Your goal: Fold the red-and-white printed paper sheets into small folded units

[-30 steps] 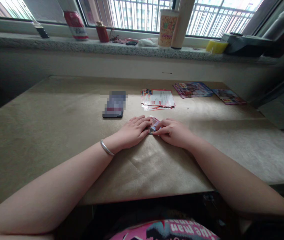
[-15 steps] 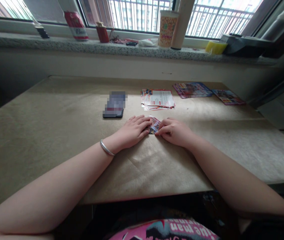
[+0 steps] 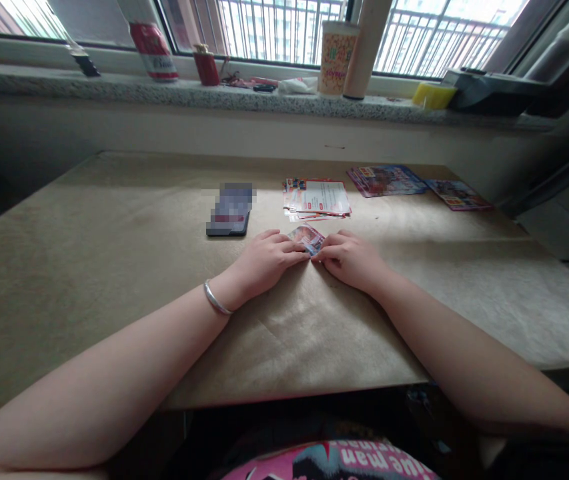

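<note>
A small colourful printed paper (image 3: 307, 235) lies on the table between my hands, turned so one corner points toward me. My left hand (image 3: 271, 261), with a silver bangle at the wrist, rests with fingers stretched out over the paper's left and near side. My right hand (image 3: 351, 259) has its fingers bent and pinches the paper's right near edge. Fingers of both hands hide part of the paper. Just beyond it sits a loose stack of white and red printed cards (image 3: 325, 197).
A phone (image 3: 229, 210) with a blurred screen lies left of the cards. Colourful printed sheets (image 3: 389, 180) and another such sheet (image 3: 458, 195) lie at the back right. On the windowsill stand a red can (image 3: 153, 52), a red lighter (image 3: 206, 65), a paper cup (image 3: 337, 59) and yellow tape (image 3: 433, 95).
The paper has turned and shifted slightly away from me, with more of its far part showing. My left fingers have slid right, closer to my right fingertips.
</note>
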